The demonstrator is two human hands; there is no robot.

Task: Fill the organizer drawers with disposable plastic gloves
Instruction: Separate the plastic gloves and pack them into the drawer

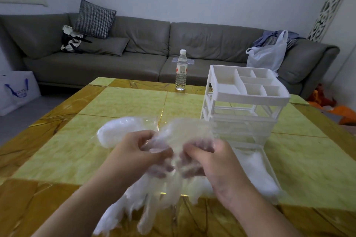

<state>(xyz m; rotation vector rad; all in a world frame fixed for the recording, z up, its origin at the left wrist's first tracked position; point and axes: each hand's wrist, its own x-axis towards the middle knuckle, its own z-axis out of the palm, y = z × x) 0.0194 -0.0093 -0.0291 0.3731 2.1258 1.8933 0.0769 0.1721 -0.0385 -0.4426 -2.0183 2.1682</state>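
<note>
Both the left hand (143, 151) and the right hand (209, 157) clutch a limp wad of thin translucent disposable plastic gloves (169, 161) above the yellow marble table (123, 102), which looks feather-light, slippery and crushable, best pinched mid-bundle before the white plastic organizer drawers (244, 102).

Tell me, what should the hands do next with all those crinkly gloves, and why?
Probably carry the bunch of gloves, gripped by the left hand and right hand, rightward into the pulled-out drawer. It sits open beside them, already partly filled.
</note>
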